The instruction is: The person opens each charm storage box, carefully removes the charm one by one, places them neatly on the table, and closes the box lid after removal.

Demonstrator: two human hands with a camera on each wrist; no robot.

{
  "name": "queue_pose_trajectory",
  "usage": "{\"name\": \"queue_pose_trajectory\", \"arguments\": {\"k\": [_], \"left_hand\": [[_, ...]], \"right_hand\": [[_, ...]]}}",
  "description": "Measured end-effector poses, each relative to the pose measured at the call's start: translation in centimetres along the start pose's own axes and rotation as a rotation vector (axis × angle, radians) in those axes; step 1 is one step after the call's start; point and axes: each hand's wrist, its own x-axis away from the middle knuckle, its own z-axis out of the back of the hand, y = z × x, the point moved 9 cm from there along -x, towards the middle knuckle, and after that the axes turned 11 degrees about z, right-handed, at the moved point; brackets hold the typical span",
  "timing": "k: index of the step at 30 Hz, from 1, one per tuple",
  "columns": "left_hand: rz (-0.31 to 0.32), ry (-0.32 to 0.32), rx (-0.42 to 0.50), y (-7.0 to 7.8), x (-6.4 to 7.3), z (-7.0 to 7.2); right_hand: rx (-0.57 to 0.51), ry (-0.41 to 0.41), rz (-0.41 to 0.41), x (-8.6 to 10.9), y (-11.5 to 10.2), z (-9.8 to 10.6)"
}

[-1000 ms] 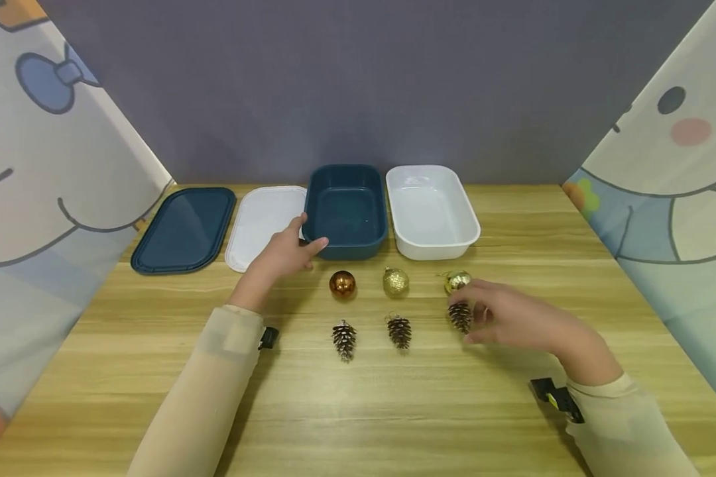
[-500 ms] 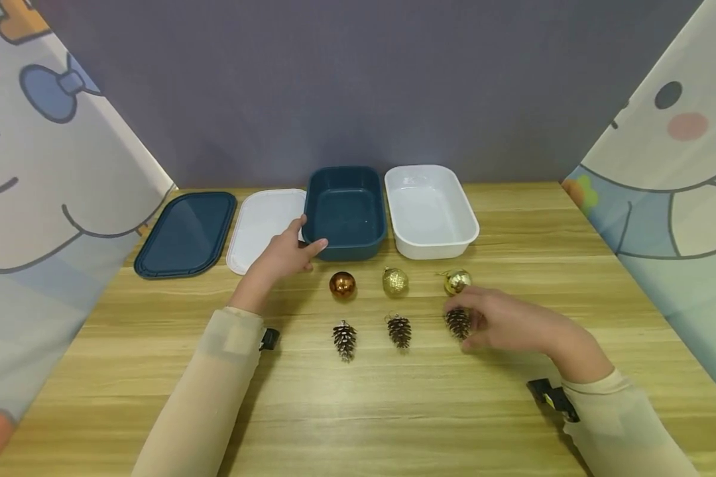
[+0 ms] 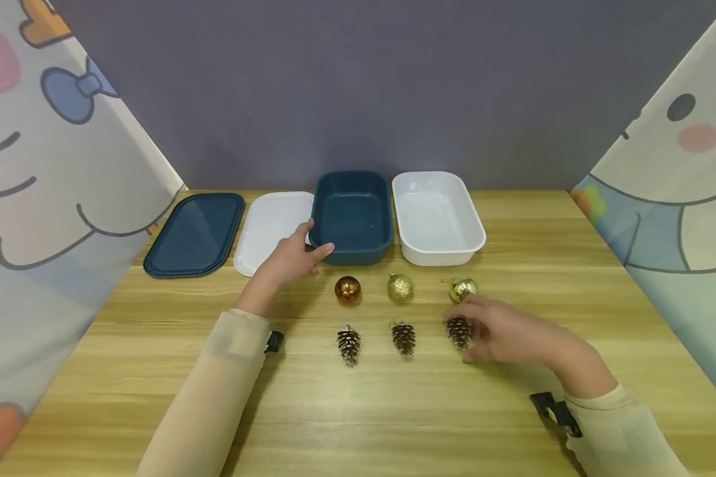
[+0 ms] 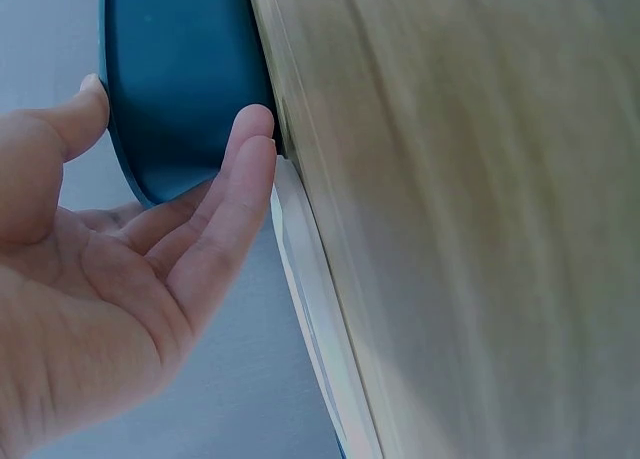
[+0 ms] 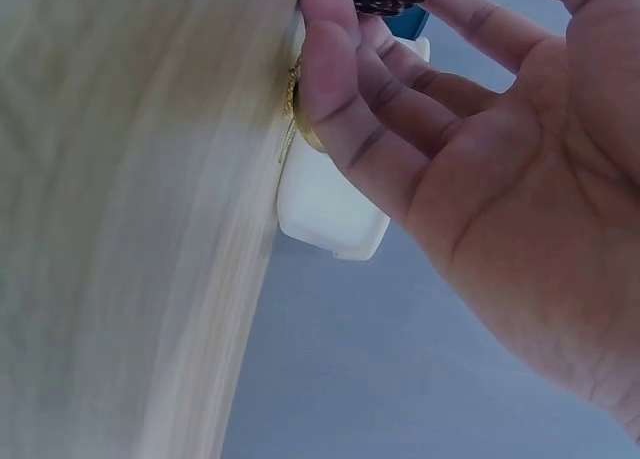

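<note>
My left hand [image 3: 292,257] spreads at the near left corner of a dark blue rectangular box [image 3: 358,257]; in the left wrist view its thumb and fairly straight fingers touch the box's sides. My right hand [image 3: 510,328] holds a brown pine cone [image 3: 458,332] between thumb and fingertips, low over the table; the right wrist view shows only its lower edge. Just beyond it lies a shiny gold ball ornament [image 3: 462,288], partly behind the fingers. Left of it are a glittery gold ball [image 3: 400,288] and a copper ball [image 3: 348,289]. Two more pine cones, one middle [image 3: 403,338], one left [image 3: 349,346], lie nearer.
A white box [image 3: 443,258] stands right of the blue one, against the grey back wall [image 3: 358,86]. Flat on the wooden table [image 3: 358,424] at the left lie a dark blue lid [image 3: 195,235] and a white lid [image 3: 272,225]. Cartoon-printed panels flank both sides.
The pine cone in my right hand has shifted slightly left and toward me, away from the gold ball. My left hand stays at the blue box. The head view has tilted a little.
</note>
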Motion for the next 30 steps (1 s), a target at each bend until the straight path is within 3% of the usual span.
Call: {"name": "queue_pose_trajectory", "arguments": {"k": [10, 17, 30], "left_hand": [[0.005, -0.015, 0.000, -0.3, 0.3, -1.5], [-0.011, 0.001, 0.009, -0.7, 0.5, -1.0], [-0.030, 0.012, 0.018, -0.2, 0.1, -0.1]], "right_hand": [[-0.015, 0.027, 0.008, 1.9, -0.1, -0.5], [0.041, 0.035, 0.011, 1.6, -0.9, -0.2], [0.084, 0.061, 0.028, 1.0, -1.7, 1.2]]}}
